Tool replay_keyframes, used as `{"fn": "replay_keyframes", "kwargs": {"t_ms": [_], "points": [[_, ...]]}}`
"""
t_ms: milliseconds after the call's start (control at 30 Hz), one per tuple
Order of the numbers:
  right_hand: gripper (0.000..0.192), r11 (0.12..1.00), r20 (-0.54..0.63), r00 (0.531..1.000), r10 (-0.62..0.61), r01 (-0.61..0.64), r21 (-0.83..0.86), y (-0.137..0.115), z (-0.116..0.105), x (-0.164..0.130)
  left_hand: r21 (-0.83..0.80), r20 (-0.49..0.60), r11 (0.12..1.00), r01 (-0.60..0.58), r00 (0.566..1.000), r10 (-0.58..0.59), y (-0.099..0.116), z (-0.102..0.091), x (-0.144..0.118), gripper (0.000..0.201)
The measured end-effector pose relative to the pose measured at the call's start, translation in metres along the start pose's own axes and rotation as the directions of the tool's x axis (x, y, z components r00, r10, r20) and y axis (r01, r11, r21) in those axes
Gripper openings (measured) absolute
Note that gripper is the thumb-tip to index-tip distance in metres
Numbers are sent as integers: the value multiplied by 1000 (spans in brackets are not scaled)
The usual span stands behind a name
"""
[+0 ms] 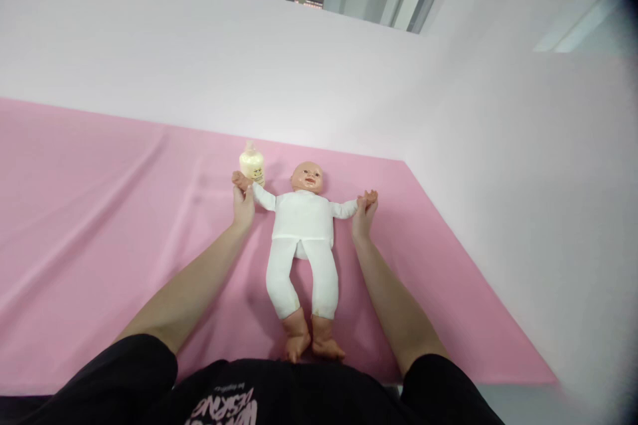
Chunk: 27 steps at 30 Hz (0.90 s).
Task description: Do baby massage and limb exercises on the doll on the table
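A baby doll (303, 226) in a white top and white trousers lies on its back on the pink sheet (100, 212), head away from me, arms spread out to the sides. My left hand (243, 202) grips the doll's hand on the left side. My right hand (363, 216) grips the doll's other hand on the right side. A small pale yellow bottle (252, 163) stands upright just beyond my left hand, beside the doll's head.
The pink sheet covers a wide flat surface that runs far to the left. White partition walls (498, 179) stand along the back and the right edge. The front edge of the surface is at my body.
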State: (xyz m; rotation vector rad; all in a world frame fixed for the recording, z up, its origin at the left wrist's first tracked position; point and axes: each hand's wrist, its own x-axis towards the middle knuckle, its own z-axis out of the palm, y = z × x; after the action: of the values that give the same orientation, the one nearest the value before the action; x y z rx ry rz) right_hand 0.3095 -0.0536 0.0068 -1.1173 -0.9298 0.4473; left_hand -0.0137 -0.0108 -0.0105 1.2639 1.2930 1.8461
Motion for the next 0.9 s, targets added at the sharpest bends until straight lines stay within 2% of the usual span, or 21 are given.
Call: {"fn": "replay_keyframes", "kwargs": {"t_ms": [100, 167, 233, 300, 333, 367, 433, 500, 533, 633, 733, 800, 833, 900], "points": [[56, 985, 170, 975, -142, 156, -69, -14, 8, -12, 77, 172, 985, -153, 975, 138, 21, 5, -11, 39], [51, 950, 346, 913, -215, 278, -144, -20, 11, -19, 160, 324, 950, -267, 924, 205, 31, 9, -18, 41], [46, 878, 564, 788, -247, 428, -213, -25, 15, -25, 230, 514, 886, -403, 823, 241, 38, 13, -24, 42], [42, 796, 697, 678, -235, 545, -262, -29, 18, -30, 251, 664, 820, -515, 708, 241, 40, 17, -28, 41], [41, 769, 719, 657, -227, 574, -282, -31, 19, -31, 252, 703, 799, -546, 671, 236, 41, 19, -30, 40], [42, 754, 720, 657, -225, 585, -298, -32, 20, -33, 255, 721, 788, -561, 653, 232, 41, 20, -31, 39], [43, 755, 699, 675, -236, 580, -306, -32, 20, -33, 274, 701, 788, -552, 675, 229, 41, 20, -32, 38], [45, 783, 674, 695, -252, 556, -281, -28, 19, -33, 277, 652, 811, -515, 721, 235, 41, 20, -32, 41], [46, 807, 647, 719, -255, 527, -267, -26, 18, -32, 265, 618, 832, -487, 748, 240, 41, 19, -32, 42], [52, 909, 510, 830, -226, 367, -195, -20, 16, -28, 194, 454, 919, -342, 862, 225, 37, 17, -31, 42], [57, 979, 326, 934, -148, 186, -88, -18, 14, -21, 88, 218, 985, -152, 967, 130, 26, 13, -23, 36], [59, 995, 187, 978, -88, 94, -21, -14, 12, -14, -4, 59, 1000, -25, 998, 25, 14, 9, -14, 31], [59, 999, 116, 992, -47, 46, 12, -11, 10, -10, -49, -3, 998, 46, 999, -47, 8, 8, -9, 28], [58, 995, -8, 998, 62, -62, 78, -1, 5, -1, -130, -68, 969, 212, 973, -222, -3, 5, 2, 24]]}}
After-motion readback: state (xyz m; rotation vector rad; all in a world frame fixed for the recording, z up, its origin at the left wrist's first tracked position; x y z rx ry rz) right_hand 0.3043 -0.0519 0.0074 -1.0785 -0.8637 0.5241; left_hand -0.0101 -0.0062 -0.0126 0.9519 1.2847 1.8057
